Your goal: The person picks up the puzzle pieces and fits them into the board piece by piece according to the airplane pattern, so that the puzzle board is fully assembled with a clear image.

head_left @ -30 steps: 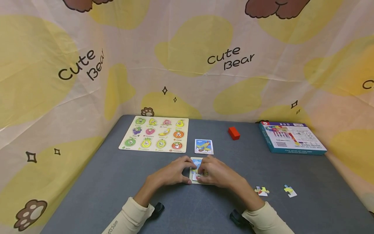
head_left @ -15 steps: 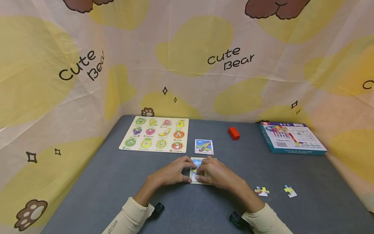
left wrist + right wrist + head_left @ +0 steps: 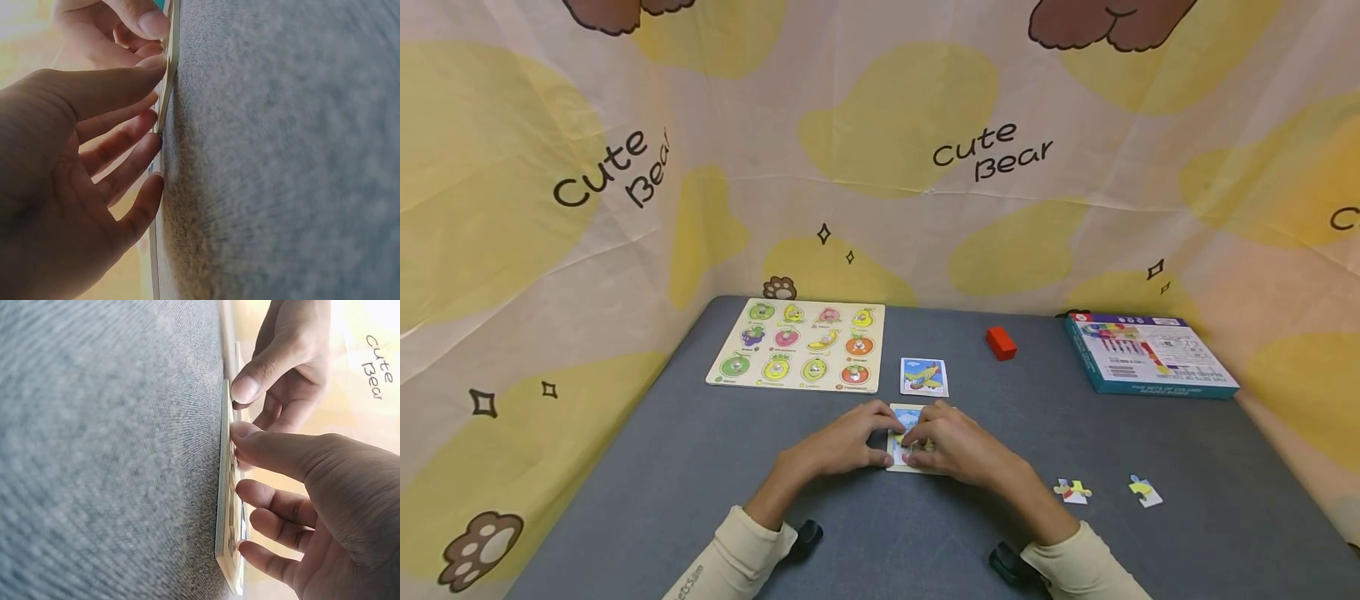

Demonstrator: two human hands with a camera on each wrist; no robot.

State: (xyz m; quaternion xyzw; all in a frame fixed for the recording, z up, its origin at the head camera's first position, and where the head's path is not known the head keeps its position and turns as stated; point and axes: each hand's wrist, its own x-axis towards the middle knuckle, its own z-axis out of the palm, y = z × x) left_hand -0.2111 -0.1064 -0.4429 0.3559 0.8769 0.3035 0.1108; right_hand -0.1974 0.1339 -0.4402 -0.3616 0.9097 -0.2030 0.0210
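Note:
A small jigsaw puzzle in a shallow pale board lies at the middle of the table, printed in blue, yellow and white. My left hand rests at its left side, the thumb at the near left corner and the fingertips on the far part. From the right, my right hand presses thumb and fingertips on the puzzle's face and covers its right half. In the right wrist view several fingertips of the right hand touch the pieces. Two loose puzzle pieces, one winged and one single-knobbed, lie to the right.
Just behind the board lies an airplane picture card. A fruit picture board is at the back left, a red block at the back, and a flat game box at the back right. A printed cloth hangs behind the table.
The right hand's index finger and thumb have shifted slightly over the puzzle, uncovering a bit of yellow near its left side. The left hand and the loose pieces stay where they were.

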